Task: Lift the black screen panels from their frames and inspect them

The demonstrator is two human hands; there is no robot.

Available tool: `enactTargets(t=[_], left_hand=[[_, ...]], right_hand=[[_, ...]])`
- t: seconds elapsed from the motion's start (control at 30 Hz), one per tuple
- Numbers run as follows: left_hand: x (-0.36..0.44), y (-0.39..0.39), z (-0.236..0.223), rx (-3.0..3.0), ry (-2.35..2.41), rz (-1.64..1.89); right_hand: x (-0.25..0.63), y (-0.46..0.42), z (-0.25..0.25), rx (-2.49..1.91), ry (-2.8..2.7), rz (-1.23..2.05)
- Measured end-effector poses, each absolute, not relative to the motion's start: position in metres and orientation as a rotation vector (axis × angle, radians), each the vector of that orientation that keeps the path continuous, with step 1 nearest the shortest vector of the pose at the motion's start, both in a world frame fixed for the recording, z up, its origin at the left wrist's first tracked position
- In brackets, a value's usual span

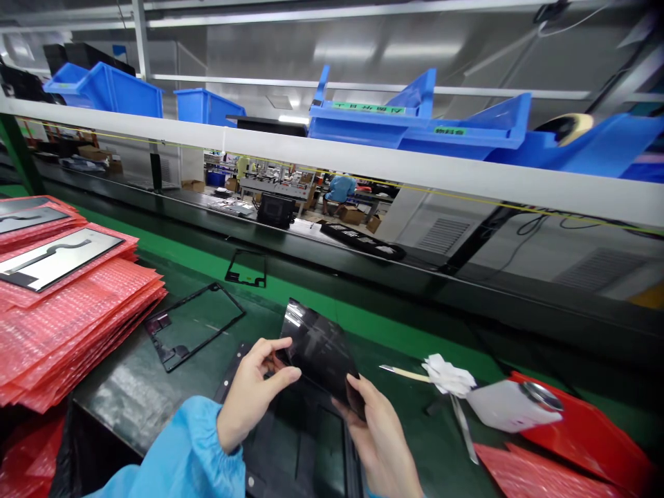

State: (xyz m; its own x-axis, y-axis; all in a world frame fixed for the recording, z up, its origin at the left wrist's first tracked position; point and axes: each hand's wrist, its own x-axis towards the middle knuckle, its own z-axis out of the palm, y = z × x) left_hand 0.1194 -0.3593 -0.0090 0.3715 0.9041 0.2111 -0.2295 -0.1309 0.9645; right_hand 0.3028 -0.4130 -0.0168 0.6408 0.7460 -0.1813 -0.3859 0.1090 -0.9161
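Note:
A glossy black display panel (321,346) is held tilted up between my two hands. My left hand (259,380) pinches its left end between thumb and fingers. At the right end, my right hand (376,429) grips the panel with the thumb on top and fingers beneath. Directly under it lies a dark frame-like fixture (280,443) with small round metal dots along its left side; the hands and panel cover part of it. To the left, a thin black frame (193,351) lies on the green mat, and a smaller black frame (246,284) sits farther back.
Red bubble-wrap sleeves (104,311) are stacked at left, with a screen panel (57,257) on top. At right are a pointed blade tool (404,374), white tissue (449,375), tweezers (464,430), a white bottle (511,407) and red sleeves (544,474). Blue bins (357,128) stand on an overhead shelf.

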Motion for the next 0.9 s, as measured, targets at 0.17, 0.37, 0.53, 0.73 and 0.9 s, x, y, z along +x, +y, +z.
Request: enactTargets(t=[0.17, 0.37, 0.53, 0.73, 0.9], left_hand=[[0.126, -0.363, -0.013, 1.36, 0.727, 1.22], [0.132, -0.368, -0.016, 1.147, 0.665, 1.231], [0.126, -0.361, -0.032, 1.174, 0.567, 1.119], [0.098, -0.322, -0.018, 1.264, 0.537, 0.901], [0.116, -0.304, 0.004, 0.908, 0.399, 0.735]], right_hand=[[0.296, -0.418, -0.012, -1.272, -0.32, 0.84], [0.284, -0.422, 0.0, -1.192, -0.483, 0.657], [0.293, -0.424, 0.005, -1.189, -0.583, 0.561], [0.345, -0.432, 0.017, -1.354, -0.58, 0.785], [0.368, -0.428, 0.027, -1.36, -0.655, 1.051]])
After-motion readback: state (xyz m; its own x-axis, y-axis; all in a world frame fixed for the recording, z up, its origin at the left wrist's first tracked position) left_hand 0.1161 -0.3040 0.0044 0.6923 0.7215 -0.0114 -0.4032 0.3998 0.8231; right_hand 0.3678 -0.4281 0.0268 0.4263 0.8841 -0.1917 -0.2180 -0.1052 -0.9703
